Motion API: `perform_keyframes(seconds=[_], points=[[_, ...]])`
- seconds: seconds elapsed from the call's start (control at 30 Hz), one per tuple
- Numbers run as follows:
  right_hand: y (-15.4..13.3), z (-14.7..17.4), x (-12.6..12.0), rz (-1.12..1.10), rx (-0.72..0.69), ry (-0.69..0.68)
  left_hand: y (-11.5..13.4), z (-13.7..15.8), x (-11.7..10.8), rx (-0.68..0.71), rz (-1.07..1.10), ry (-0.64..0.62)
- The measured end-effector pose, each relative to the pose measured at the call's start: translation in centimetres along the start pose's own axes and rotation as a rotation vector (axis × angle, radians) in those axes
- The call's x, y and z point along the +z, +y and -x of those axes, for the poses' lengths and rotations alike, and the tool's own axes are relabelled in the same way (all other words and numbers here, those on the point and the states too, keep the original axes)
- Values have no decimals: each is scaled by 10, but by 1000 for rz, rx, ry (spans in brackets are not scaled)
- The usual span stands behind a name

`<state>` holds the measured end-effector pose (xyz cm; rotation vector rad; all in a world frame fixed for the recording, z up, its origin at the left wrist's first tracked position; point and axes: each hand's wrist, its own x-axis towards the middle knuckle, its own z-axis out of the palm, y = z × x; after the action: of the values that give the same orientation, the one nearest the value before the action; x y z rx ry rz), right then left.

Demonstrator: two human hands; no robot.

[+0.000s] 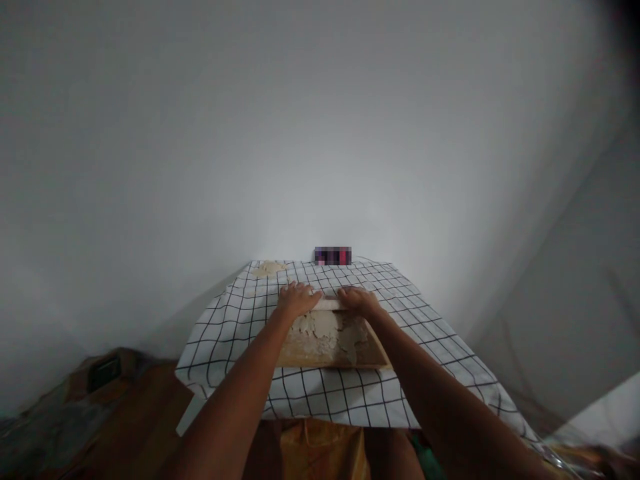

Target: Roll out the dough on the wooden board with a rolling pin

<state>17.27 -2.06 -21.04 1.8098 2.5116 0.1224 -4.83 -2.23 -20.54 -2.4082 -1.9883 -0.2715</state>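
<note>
A pale rolling pin (pixel 329 305) lies crosswise over the far part of a wooden board (pixel 325 359). My left hand (pixel 299 298) is closed over its left end, and my right hand (pixel 359 299) holds the right end, with both thumbs turned inward. Only the middle stretch of the pin shows between the hands. On the board, nearer to me than the pin, is a thin, pale, cracked layer of dough (pixel 323 331) with ragged, crumbly edges.
A white tablecloth (pixel 345 397) with a black grid covers the table. Pale floury scraps (pixel 270 269) lie at its far left corner. A blurred dark and pink object (pixel 333 256) stands by the wall (pixel 320 133). A brown box (pixel 103 373) is on the floor at left.
</note>
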Motion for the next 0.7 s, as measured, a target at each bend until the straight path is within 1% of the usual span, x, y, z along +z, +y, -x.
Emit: perform_keyframes(seconds=[0.1,0.27,0.37,0.47,0.53,0.7], points=[[-5,16,3,9,-33,45,6,22,0,16,-26,80],[-11,35,12,-48,-42,146,13,56,3,56,-8,235],[-13,43,15,-56,-68,181,14,72,4,75,15,264],[-16,54,16,-56,-69,173,15,88,4,88,17,298],[-19,62,17,-67,-66,193,17,99,5,93,15,298],[-28,87,19,-63,-105,272,23,131,8,69,-11,193]])
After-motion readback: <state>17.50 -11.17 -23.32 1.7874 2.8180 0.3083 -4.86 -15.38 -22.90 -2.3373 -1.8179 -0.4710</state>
